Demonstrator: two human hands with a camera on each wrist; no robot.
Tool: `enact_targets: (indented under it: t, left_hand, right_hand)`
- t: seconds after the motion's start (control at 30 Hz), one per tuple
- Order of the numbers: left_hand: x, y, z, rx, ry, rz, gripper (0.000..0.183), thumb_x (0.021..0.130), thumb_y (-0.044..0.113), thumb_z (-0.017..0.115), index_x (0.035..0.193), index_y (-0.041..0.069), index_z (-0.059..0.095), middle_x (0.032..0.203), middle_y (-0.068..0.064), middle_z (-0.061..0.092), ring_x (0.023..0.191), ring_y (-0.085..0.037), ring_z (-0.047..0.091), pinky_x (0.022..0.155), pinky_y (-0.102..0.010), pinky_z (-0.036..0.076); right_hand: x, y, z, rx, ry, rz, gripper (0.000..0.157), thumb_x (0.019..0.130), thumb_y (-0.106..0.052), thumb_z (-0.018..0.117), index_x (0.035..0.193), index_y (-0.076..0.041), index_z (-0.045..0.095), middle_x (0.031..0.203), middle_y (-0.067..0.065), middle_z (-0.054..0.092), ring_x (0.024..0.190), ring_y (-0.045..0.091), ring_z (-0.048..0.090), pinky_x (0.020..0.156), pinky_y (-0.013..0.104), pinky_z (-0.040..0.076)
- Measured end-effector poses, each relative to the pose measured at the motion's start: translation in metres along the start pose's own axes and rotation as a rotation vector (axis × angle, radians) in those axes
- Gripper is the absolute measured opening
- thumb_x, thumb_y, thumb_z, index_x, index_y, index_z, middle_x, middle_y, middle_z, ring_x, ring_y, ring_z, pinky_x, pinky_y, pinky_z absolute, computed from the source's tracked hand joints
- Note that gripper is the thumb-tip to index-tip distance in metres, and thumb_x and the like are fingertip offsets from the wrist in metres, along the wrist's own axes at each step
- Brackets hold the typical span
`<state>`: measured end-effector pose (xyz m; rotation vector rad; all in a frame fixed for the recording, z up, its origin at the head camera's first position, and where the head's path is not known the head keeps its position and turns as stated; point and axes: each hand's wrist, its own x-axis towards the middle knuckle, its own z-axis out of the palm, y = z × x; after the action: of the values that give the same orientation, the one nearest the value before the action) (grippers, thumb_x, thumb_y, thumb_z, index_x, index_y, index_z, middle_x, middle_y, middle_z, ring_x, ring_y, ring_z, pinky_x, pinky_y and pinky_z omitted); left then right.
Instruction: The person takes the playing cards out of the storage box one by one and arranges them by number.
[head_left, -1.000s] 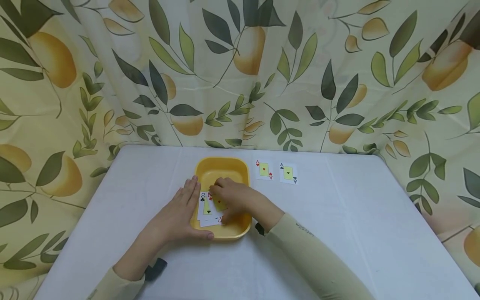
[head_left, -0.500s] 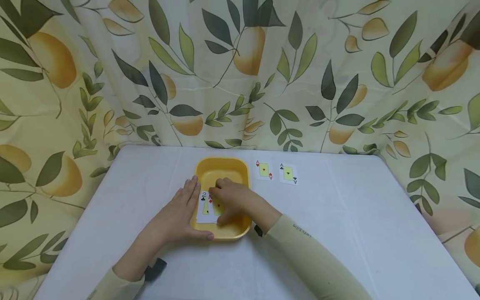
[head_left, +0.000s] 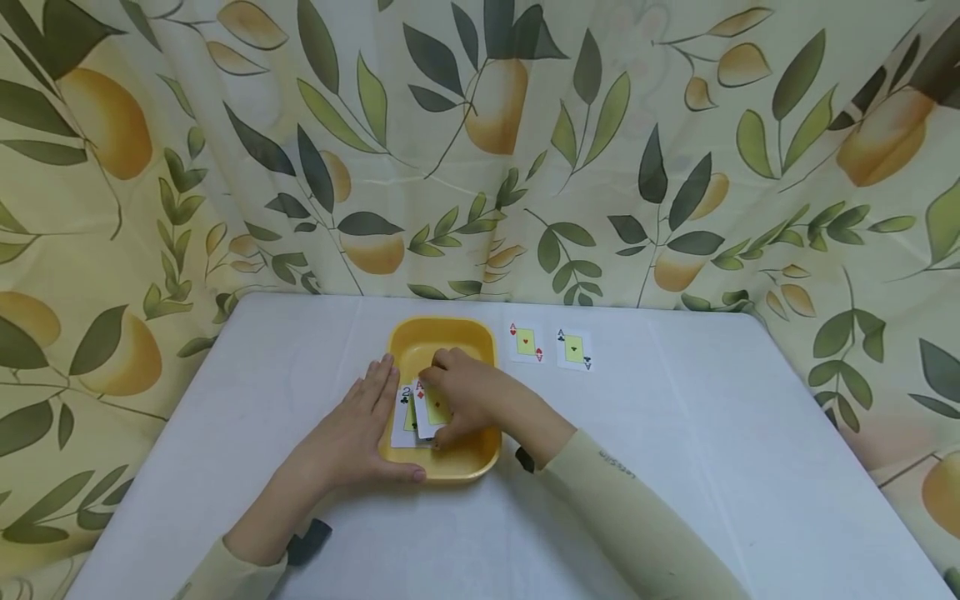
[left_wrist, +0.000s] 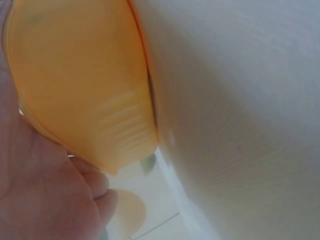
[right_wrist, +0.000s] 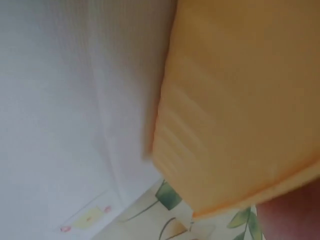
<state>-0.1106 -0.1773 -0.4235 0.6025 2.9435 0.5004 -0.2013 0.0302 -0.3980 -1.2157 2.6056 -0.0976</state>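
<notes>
A yellow plastic tray (head_left: 442, 333) stands on the white-covered table. Along its left side my left hand (head_left: 348, 442) lies with straight fingers, the thumb stretched over the front rim; in the left wrist view those fingers (left_wrist: 95, 192) rest against the rim. My right hand (head_left: 474, 398) reaches into the tray and pinches an ace of diamonds (head_left: 432, 414) between thumb and fingers. The hand covers the card's right part. Under it, partly overlapped, lies a two of clubs (head_left: 400, 425) on the tray bottom.
Behind and right of the tray, an ace of hearts (head_left: 527, 342) and an ace of clubs (head_left: 574, 350) lie face up side by side on the tablecloth (head_left: 675, 433). A fruit-and-leaf patterned curtain (head_left: 465, 192) hangs at the table's back edge.
The ace of diamonds has been drawn together in the right hand and now stands off from the two of clubs beneath. The left hand has stayed at the tray's side.
</notes>
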Motion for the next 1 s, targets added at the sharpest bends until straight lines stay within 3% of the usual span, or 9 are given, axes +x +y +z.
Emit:
enact_targets:
  t: [0.13, 0.37, 0.73, 1.0]
  left_hand:
    - [-0.001, 0.000, 0.000, 0.012, 0.006, 0.004, 0.141, 0.064, 0.092, 0.058, 0.159, -0.001, 0.008, 0.168, -0.013, -0.006, 0.155, -0.031, -0.001, 0.125, -0.048, 0.015]
    - [0.000, 0.000, 0.001, 0.000, -0.002, -0.013, 0.141, 0.064, 0.090, 0.061, 0.159, 0.000, 0.008, 0.168, -0.013, -0.005, 0.155, -0.030, -0.001, 0.125, -0.048, 0.015]
    - [0.000, 0.001, 0.001, -0.009, 0.011, -0.026, 0.141, 0.063, 0.086, 0.067, 0.158, -0.001, 0.010, 0.168, -0.013, -0.004, 0.155, -0.031, 0.000, 0.125, -0.047, 0.014]
    - [0.000, 0.003, 0.001, -0.008, 0.015, -0.028, 0.143, 0.062, 0.088, 0.066, 0.159, -0.001, 0.010, 0.168, -0.013, -0.003, 0.155, -0.031, 0.001, 0.125, -0.047, 0.016]
  right_hand:
    - [-0.006, 0.000, -0.008, 0.039, 0.012, 0.011, 0.093, 0.067, -0.057, 0.084, 0.144, -0.016, 0.052, 0.133, 0.002, 0.050, 0.117, 0.017, 0.044, 0.107, 0.031, 0.046]
    - [-0.017, 0.010, -0.026, 0.078, 0.082, 0.037, 0.084, 0.069, -0.047, 0.079, 0.143, -0.015, 0.054, 0.125, 0.000, 0.050, 0.107, 0.013, 0.047, 0.096, 0.026, 0.051]
    - [-0.040, 0.039, -0.047, 0.118, 0.146, 0.141, 0.081, 0.067, -0.046, 0.076, 0.140, -0.018, 0.056, 0.126, -0.001, 0.050, 0.110, 0.014, 0.046, 0.094, 0.028, 0.052]
    - [-0.063, 0.076, -0.045, 0.107, 0.189, 0.196, 0.080, 0.067, -0.041, 0.076, 0.139, -0.013, 0.057, 0.123, 0.004, 0.053, 0.108, 0.019, 0.049, 0.092, 0.034, 0.053]
